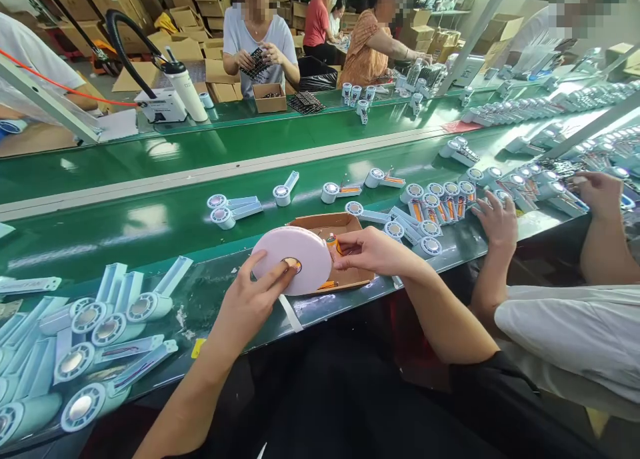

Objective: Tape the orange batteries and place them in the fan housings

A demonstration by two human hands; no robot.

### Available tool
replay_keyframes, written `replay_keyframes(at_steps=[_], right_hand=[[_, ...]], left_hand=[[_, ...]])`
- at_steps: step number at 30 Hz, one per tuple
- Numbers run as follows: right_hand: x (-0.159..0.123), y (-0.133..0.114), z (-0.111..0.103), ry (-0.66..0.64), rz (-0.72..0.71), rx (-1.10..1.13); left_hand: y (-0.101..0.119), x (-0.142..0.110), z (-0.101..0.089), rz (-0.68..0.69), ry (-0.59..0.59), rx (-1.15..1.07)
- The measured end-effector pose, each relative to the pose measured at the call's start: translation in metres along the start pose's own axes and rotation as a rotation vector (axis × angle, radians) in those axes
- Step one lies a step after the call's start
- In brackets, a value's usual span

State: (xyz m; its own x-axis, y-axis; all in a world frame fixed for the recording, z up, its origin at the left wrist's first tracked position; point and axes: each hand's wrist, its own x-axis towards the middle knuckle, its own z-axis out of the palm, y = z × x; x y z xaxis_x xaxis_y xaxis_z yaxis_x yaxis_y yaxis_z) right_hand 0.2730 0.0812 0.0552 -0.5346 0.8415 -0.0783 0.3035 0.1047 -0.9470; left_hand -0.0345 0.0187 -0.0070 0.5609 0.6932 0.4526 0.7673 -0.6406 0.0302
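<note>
My left hand [253,299] grips a large white roll of tape [287,242], with fingers at its centre hole and on its face. At the roll's right edge, my right hand [373,249] pinches an orange cylindrical battery [333,244]. The battery is close against the tape edge; whether it sticks there I cannot tell. Behind and below both hands lies an open shallow cardboard box [357,224] with a few orange pieces in it. A strip of white tape [290,314] hangs over the bench edge below the roll.
Pale blue handheld fan bodies [110,329] are heaped at left. More fans [435,202], several with orange batteries in their handles, lie at right near a co-worker's hand [495,222]. A green conveyor belt [125,229] runs behind. Other people sit across the line.
</note>
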Motion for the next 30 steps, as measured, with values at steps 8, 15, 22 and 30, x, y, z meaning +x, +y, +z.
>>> replay_keyframes(at_steps=[8,15,22,30], right_hand=[[0.016,0.053,0.080,0.887,-0.136,0.880],[0.016,0.058,-0.049,1.336,-0.492,0.925],[0.013,0.069,0.005,0.978,-0.361,0.728],[-0.015,0.080,-0.004,0.952,-0.318,0.456]], left_hand=[[0.059,0.000,0.037,-0.163,0.170,-0.003],[0.040,0.014,0.047,-0.104,-0.141,-0.215],[-0.065,0.173,0.078,-0.430,-0.404,-0.146],[-0.116,0.261,0.142,-0.394,-0.718,-0.036]])
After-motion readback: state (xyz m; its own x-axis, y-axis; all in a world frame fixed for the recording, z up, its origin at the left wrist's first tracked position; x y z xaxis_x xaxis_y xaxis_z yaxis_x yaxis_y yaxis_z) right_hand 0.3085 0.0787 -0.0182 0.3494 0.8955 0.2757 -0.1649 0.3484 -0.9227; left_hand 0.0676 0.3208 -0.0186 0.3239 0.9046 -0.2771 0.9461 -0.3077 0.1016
